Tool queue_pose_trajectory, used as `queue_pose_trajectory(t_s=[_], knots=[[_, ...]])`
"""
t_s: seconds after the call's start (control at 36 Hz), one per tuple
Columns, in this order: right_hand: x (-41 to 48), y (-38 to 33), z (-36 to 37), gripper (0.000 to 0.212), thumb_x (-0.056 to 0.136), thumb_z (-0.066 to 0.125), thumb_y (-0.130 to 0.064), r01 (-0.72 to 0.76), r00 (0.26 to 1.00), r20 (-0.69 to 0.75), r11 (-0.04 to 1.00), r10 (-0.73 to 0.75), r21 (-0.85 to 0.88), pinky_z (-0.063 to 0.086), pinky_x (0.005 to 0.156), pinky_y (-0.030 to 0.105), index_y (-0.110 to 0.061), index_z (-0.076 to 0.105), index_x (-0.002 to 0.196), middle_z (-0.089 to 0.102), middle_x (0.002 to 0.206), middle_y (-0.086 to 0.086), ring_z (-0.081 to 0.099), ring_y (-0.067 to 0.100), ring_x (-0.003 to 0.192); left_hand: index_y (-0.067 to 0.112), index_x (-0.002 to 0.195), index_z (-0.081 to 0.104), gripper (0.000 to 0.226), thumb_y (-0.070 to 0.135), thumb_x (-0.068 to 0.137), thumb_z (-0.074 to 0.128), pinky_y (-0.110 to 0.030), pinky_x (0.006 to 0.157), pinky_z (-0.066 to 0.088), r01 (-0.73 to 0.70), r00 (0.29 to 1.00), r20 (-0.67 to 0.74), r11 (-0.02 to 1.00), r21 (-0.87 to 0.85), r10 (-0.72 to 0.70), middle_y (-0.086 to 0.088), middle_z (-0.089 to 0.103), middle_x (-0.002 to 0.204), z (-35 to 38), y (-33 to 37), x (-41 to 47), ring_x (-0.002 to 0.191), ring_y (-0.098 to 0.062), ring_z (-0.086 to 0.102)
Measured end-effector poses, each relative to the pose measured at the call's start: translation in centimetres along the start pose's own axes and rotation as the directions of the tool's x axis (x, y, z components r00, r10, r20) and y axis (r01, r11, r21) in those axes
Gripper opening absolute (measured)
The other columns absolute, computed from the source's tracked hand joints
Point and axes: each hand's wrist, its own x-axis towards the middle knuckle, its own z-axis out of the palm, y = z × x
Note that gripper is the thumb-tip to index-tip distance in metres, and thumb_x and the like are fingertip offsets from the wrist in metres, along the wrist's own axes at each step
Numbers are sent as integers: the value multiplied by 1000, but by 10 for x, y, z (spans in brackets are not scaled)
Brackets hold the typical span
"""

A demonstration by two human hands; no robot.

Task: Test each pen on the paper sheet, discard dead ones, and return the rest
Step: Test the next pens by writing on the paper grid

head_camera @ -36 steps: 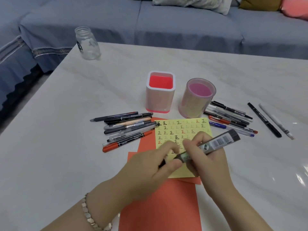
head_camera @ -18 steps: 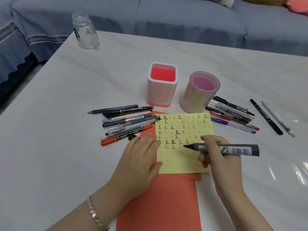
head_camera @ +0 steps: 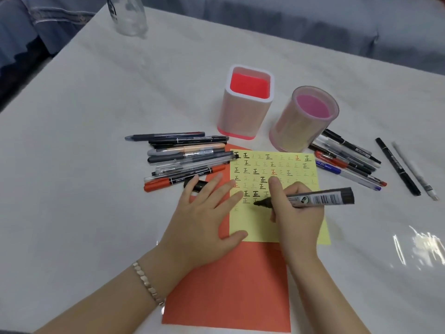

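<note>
Marker (head_camera: 322, 198) tip on yellow sheet (head_camera: 257, 222), barrel pointing right | my right hand (head_camera: 297, 215) grips it, nearest | left hand (head_camera: 202, 218) flat, fingers straight, pressing sheet's left edge | I judge test stroke next

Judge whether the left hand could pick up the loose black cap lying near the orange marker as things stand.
Probably yes. The left hand rests flat and holds nothing, and the black cap lies right at its outer fingertips; the orange marker just beyond seems not to block it.
</note>
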Motion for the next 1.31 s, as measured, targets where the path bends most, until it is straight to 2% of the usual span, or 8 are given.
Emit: queue_pose_trajectory(t_s=[0.06, 0.11, 0.17, 0.25, 0.53, 0.89, 1.14, 1.31], knots=[[-1, 6, 7, 40, 75, 69, -22, 6, 1000, -1, 1000, -6, -19, 38, 52, 22, -14, 40, 48, 43, 43, 5, 41, 14, 45, 27, 127, 56, 64, 62, 74, 47, -48, 111, 11, 2, 1000, -8, 1000, -2, -2, 6, 49, 137, 1, 0, 0, 137, -16, 29], [-3, 13, 13, 33, 72, 60, -24, 2, 1000, 2, 999, -2, -45, 38, 53, 24, -16, 39, 48, 42, 42, -2, 40, 11, 45, 27, 127, 55, 64, 62, 73, 47, -48, 112, 10, 4, 1000, -14, 1000, 0, -4, 6, 49, 138, 1, 0, 0, 137, -16, 29], [-6, 18, 16, 31, 70, 57, -22, 17, 1000, 1, 998, -17, -65, 36, 51, 18, -17, 36, 48, 38, 40, -8, 37, 5, 43, 27, 126, 55, 64, 62, 73, 47, -49, 111, 11, 3, 1000, -16, 1000, -3, -4, 6, 48, 138, 2, 0, 0, 137, -16, 28], [-8, 22, 17, 31, 70, 55, -18, 78, 997, -9, 991, -80, -104, 32, 49, 10, -17, 33, 48, 37, 40, -9, 35, 3, 42, 26, 126, 55, 65, 62, 73, 47, -49, 111, 12, 2, 1000, -20, 1000, -6, -2, 6, 48, 139, 2, 0, 0, 137, -16, 28], [-7, 26, 17, 31, 70, 55, -17, 109, 994, -2, 985, -110, -133, 32, 50, 11, -18, 33, 47, 38, 39, -10, 35, 2, 42, 27, 128, 54, 67, 63, 73, 47, -47, 113, 8, 27, 1000, -2, 999, -19, -27, 7, 45, 141, 0, 1, -1, 139, -15, 25], [-7, 26, 17, 32, 70, 57, -19, 98, 995, 4, 986, -98, -133, 36, 51, 18, -17, 35, 47, 39, 43, -3, 37, 7, 44, 26, 128, 54, 67, 63, 72, 47, -47, 113, 8, 31, 1000, 1, 999, -18, -31, 8, 45, 141, 0, 1, 0, 139, -15, 25], [-7, 25, 16, 32, 70, 55, -18, 100, 993, -54, 984, -109, -149, 30, 48, 12, -14, 32, 48, 36, 43, -5, 33, 4, 43, 26, 129, 54, 68, 63, 73, 46, -48, 112, 9, 33, 999, 1, 999, -17, -33, 7, 45, 141, 0, 2, 1, 139, -15, 25], [-6, 25, 16, 31, 69, 56, -19, 85, 995, -43, 987, -92, -139, 35, 52, 20, -10, 34, 49, 38, 46, 5, 35, 8, 46, 25, 128, 54, 68, 63, 72, 47, -48, 112, 9, 31, 999, -7, 999, -15, -31, 7, 46, 141, 1, 1, 1, 138, -16, 26]])
